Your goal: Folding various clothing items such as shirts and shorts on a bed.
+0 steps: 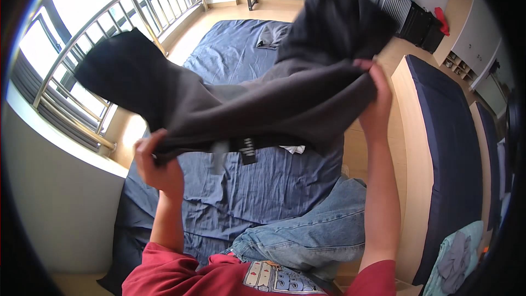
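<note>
A dark grey garment (263, 107) with wide black ends is stretched out in the air above the bed, blurred by motion. Its near edge carries a black label (248, 152) with white writing and a pale tag beside it. My left hand (159, 162) grips the garment's near left corner. The right side is pinched in my right hand (376, 90), held higher and farther away. Whether it is a top or shorts I cannot tell. Below it spreads a wrinkled dark blue bed sheet (263, 189), and a bit of white cloth (294, 149) shows under the garment.
A folded grey cloth (273, 35) lies at the bed's far end. Metal railings (135, 12) run along the windows at left. To the right stands a wooden bed frame (417, 164) with a dark blue cover; teal fabric (456, 255) hangs nearby. Suitcases (411, 20) stand by the far wall.
</note>
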Tool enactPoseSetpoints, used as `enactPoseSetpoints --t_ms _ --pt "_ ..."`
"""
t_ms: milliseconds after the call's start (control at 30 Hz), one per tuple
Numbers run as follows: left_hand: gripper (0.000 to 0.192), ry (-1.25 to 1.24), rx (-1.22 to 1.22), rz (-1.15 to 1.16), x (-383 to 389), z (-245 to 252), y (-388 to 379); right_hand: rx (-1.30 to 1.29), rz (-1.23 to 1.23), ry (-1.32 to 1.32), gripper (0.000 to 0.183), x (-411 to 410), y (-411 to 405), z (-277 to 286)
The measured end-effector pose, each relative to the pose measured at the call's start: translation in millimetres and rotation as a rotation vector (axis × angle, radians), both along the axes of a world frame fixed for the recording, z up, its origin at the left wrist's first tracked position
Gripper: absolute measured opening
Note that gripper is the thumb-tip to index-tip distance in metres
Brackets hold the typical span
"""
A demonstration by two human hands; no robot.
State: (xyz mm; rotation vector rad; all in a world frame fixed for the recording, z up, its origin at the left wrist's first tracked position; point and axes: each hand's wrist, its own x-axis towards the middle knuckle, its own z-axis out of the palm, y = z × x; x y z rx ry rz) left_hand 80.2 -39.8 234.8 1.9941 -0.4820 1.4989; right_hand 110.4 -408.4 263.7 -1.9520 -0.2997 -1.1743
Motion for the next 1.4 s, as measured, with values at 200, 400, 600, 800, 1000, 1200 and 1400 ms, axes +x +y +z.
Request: enactPoseSetpoints --t_ms 200,400,600,800,1000,1200,1400 --pt "0.028 0.785 0.469 -0.156 -34.9 -150.2 14.1 -0.688 -0.05 1.013 0.017 -39.1 -45.0 -184.4" --pt "0.035 1.62 0.939 -0.401 -85.7 -229.2 19.9 -0.611 0.37 1.848 0.017 -41.2 -36.9 -203.6" --pt "0.035 1.876 0.913 -0.639 -60.9 -210.7 0.2 -0.627 0.134 1.941 0.031 -35.3 -46.0 -204.5" --pt "0.04 1.351 0.628 -0.364 -27.8 -253.0 17.8 -0.94 -0.125 1.886 0.033 -35.8 -34.5 -206.3" --pt "0.067 1.295 0.426 0.257 0.0 -296.7 45.7 -0.737 -0.112 1.631 0.041 -25.1 -29.9 -223.2" --pt "0.017 1.22 -0.011 0.224 -8.8 -299.6 88.6 -0.73 0.152 1.572 0.055 -27.7 3.0 -231.9" --pt "0.022 1.229 0.028 0.811 -88.1 -350.6 158.4 -0.988 0.17 1.642 0.045 -26.2 17.9 -235.8"
